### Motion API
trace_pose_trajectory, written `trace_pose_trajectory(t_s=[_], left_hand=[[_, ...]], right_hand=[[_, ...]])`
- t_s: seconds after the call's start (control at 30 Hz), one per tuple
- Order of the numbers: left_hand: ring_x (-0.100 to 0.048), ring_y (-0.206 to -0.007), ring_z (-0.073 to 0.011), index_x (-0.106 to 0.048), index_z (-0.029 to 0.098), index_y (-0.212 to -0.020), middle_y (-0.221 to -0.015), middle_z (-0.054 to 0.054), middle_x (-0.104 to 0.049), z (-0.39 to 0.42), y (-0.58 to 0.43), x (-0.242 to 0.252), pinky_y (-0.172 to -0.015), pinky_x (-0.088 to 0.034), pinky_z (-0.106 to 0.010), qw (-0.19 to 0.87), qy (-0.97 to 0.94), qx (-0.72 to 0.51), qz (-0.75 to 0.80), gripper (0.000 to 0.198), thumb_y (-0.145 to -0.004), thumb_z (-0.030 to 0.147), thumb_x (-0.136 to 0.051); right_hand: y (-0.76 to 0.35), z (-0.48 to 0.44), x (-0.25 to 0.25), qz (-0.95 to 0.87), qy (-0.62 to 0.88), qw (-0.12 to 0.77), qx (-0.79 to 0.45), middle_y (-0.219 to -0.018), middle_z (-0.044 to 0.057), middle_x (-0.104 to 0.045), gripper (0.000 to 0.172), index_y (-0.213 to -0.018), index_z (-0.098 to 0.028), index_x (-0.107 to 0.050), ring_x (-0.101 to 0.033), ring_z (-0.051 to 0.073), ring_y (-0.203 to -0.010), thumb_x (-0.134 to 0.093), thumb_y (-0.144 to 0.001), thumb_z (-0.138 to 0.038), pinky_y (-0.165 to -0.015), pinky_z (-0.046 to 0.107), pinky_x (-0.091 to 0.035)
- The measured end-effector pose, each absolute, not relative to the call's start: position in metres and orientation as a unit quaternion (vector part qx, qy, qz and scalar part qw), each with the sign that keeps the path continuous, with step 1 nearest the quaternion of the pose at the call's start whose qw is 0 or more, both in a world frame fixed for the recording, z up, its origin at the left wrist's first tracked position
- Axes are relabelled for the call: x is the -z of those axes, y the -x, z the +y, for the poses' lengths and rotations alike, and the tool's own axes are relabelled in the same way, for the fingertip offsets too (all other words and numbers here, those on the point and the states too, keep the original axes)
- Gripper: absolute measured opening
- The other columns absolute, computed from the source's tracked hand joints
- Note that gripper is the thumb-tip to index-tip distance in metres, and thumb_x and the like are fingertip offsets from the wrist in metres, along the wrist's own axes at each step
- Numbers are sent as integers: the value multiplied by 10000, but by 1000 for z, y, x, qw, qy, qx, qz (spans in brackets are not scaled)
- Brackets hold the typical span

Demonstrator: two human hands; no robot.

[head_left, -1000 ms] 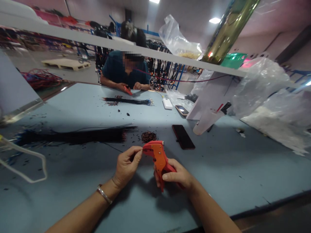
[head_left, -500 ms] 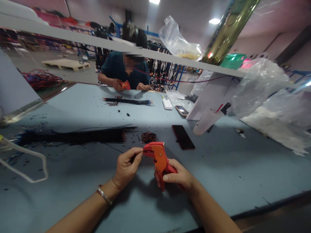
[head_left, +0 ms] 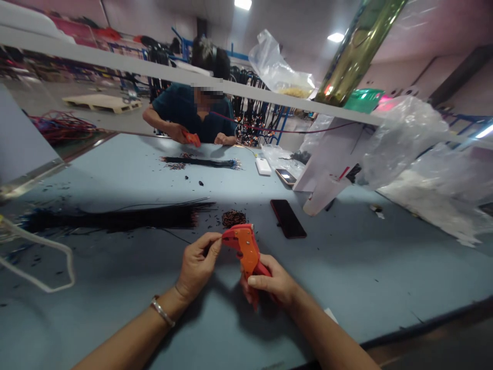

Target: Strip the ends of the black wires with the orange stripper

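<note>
My right hand (head_left: 271,282) is closed around the handles of an orange wire stripper (head_left: 243,247), held upright above the blue table (head_left: 365,267). My left hand (head_left: 198,264) pinches a thin dark wire at the stripper's jaw, fingertips touching the tool's head. A bundle of black wires (head_left: 115,218) lies on the table to the left, beyond my hands. A small pile of stripped bits (head_left: 233,218) sits just behind the stripper.
A black phone (head_left: 288,218) lies right of the pile. Across the table a person in a dark shirt (head_left: 188,110) holds an orange tool over another wire bundle (head_left: 204,162). Plastic bags (head_left: 416,149), a white box (head_left: 263,165) and a second phone (head_left: 285,176) lie at right.
My hands and the stripper have shifted slightly left and down. The person opposite has moved the orange tool to the left.
</note>
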State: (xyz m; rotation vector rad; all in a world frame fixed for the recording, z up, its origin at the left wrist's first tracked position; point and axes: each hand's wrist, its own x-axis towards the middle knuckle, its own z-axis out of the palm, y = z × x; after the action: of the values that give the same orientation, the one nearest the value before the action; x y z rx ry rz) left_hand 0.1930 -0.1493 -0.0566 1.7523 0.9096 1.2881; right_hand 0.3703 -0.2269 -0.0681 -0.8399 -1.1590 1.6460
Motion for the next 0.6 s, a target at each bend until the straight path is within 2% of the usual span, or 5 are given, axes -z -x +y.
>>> trace_pose_trajectory(t_s=[0.37,0.6], left_hand=[[-523,-590,-105,-654,154,-760,-645,11,-608,-147,-194,60,-567,-428,-182,386,-695,-486,364,209,-843,308,-539],[-542,-594,-108,-665,149,-765,-645,6,-627,-147,-194,60,-569,-439,-183,384,-696,-482,369,213,-839,308,-544]], right_hand=[[-372,-227,71,-442,363,466,-675,-622,4,-606,396,-872,-142,-508,-558,116,-437,-757,-704,-401,-398,213,-459],[-372,-226,68,-434,334,461,-698,-700,28,-615,398,-890,-126,-530,-609,135,-537,-761,-694,-384,-441,225,-510]])
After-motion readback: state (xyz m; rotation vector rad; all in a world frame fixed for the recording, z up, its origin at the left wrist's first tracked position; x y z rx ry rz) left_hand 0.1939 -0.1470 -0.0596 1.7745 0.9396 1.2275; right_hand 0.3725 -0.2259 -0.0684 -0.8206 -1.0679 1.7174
